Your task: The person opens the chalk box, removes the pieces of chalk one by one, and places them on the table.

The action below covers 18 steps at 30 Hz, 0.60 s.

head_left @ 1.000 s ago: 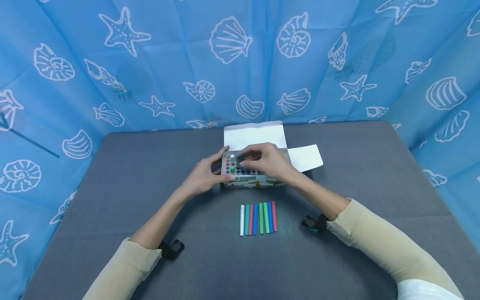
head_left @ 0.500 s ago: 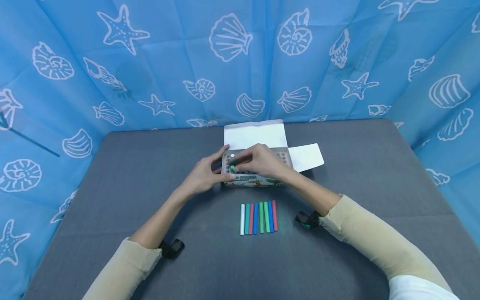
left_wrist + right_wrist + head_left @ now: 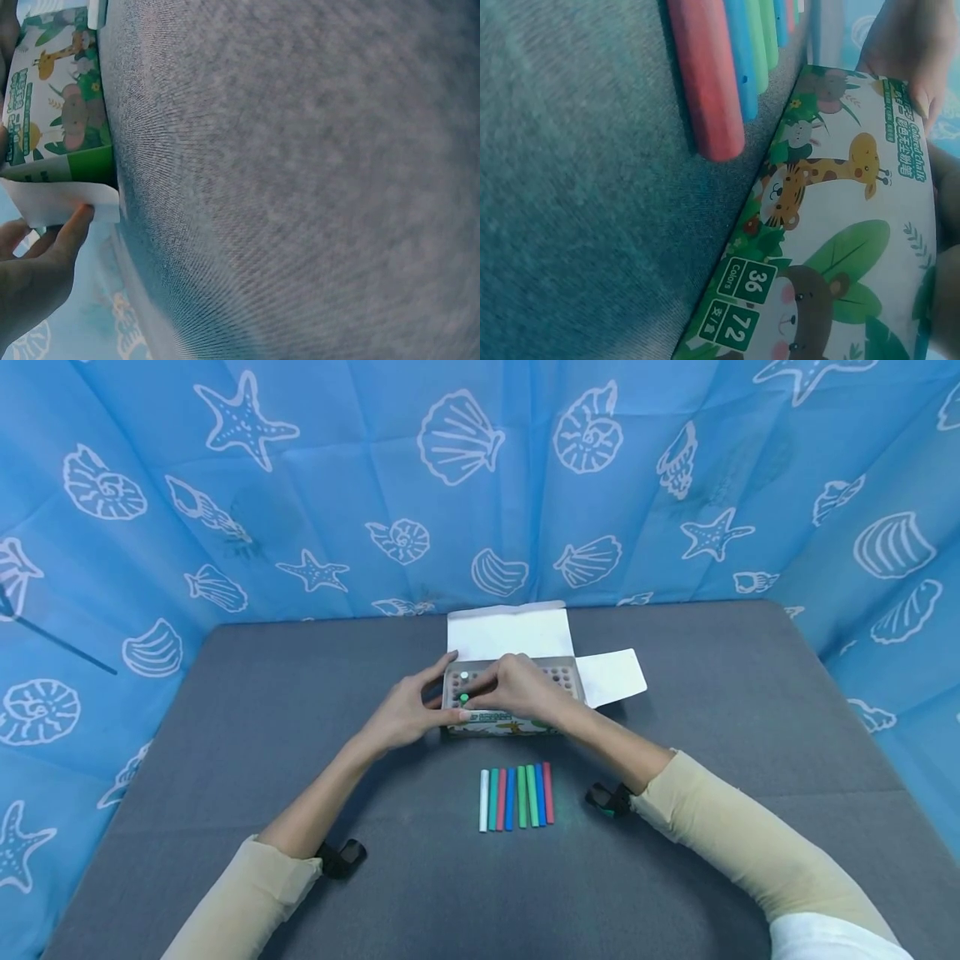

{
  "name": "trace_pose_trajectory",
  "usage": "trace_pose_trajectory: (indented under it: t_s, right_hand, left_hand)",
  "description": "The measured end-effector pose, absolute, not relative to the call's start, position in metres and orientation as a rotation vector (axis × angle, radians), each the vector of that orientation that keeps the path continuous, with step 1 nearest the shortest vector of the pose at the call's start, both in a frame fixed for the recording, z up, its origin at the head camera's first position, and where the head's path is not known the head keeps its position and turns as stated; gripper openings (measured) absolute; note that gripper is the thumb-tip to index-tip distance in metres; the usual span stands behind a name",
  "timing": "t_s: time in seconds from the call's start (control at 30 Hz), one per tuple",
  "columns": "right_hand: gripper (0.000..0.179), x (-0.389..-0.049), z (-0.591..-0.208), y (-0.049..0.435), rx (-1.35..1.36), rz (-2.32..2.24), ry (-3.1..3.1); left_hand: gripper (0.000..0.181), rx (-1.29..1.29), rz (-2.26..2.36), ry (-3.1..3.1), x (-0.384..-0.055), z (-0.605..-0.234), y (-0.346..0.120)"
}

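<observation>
An opened chalk box (image 3: 504, 727) stands on the grey table, its holed insert facing up. At its left end my left hand (image 3: 405, 714) grips it, thumb on the front edge and fingers along the side and back. The left wrist view shows fingers (image 3: 71, 229) against a white end flap (image 3: 67, 201). My right hand (image 3: 525, 689) reaches over the insert and pinches a green chalk (image 3: 464, 697) between thumb and index finger. That chalk stands in a hole at the left, and behind it is a white chalk (image 3: 464, 676). The right palm hides the insert's middle.
In front of the box lies a neat row of several coloured chalks (image 3: 522, 797); a red chalk (image 3: 709, 90) is nearest in the right wrist view. The lid (image 3: 510, 633) stands open behind, and a side flap (image 3: 611, 677) sticks out right. A blue shell-print curtain (image 3: 450, 510) hangs beyond.
My right hand has moved left across the insert, from beside the green chalk onto it. The green chalk shows less height than before. My left hand and the chalk row have stayed put.
</observation>
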State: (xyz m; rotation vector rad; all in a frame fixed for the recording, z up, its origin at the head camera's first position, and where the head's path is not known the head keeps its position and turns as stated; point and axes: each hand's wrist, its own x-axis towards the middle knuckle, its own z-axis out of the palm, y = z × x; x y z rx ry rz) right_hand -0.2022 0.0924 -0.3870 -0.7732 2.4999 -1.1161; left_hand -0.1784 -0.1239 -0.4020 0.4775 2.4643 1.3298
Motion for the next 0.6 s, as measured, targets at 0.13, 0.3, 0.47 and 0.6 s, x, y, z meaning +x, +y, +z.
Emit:
trace_pose_trajectory:
  t_s: [0.13, 0.3, 0.47, 0.6]
  right_hand:
    - [0.020, -0.2015, -0.3886, 0.0927, -0.777, -1.157, 2.500]
    - [0.020, -0.2004, -0.3891, 0.0925, -0.809, -1.190, 2.537]
    - [0.015, -0.1986, -0.3881, 0.0932, -0.846, -1.216, 2.557]
    - [0.012, -0.1972, -0.3881, 0.0944, -0.847, -1.270, 2.539]
  left_hand:
    - [0.089, 0.481, 1.325, 2.463, -0.1787, -0.4019, -0.1239]
    - [0.089, 0.475, 1.337, 2.461, -0.1789, -0.4027, -0.1238]
    - [0.089, 0.485, 1.350, 2.460, -0.1792, -0.4038, -0.1233]
    - [0.089, 0.488, 1.362, 2.447, -0.1792, -0.4036, -0.1227]
